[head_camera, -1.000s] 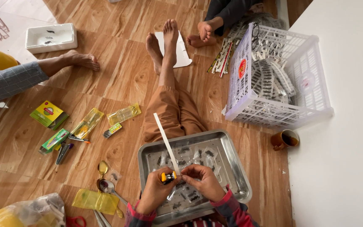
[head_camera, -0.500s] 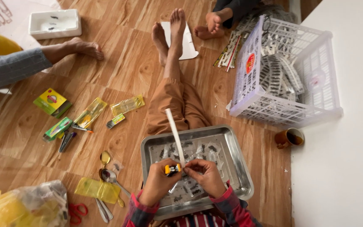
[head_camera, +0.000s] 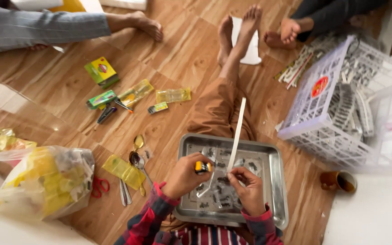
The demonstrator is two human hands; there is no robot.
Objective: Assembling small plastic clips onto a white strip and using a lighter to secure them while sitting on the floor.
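Left hand [head_camera: 183, 176] is curled around a small yellow and black lighter [head_camera: 202, 167], gripping it tight over the near part of the metal tray [head_camera: 275, 190]. Right hand [head_camera: 249, 189] sits just beside it, fingertips pinched on the near end of a long white strip [head_camera: 237, 134] that angles up and away across the tray toward the far side. The two hands are close, lighter and strip end almost meeting above the tray's middle.

The tray rests on the person's lap and holds small clear packets with dark pieces inside. Beyond it, the person's leg in brown trousers [head_camera: 216, 106] stretches far along the wooden floor [head_camera: 182, 54], bare feet at the end.

To the left of the tray: two spoons [head_camera: 136, 153], a yellow wrapper [head_camera: 123, 171], red-handled scissors [head_camera: 98, 186], and a clear plastic bag [head_camera: 46, 181] stuffed with yellow packets. Farther left and away, a yellow-green box [head_camera: 100, 71] and scattered small sachets [head_camera: 173, 95].

On the right, a white plastic basket [head_camera: 314, 100] packed with more filled strips, and near it a small brown cup [head_camera: 337, 180]. Other people's bare feet [head_camera: 147, 24] show at the far edge.
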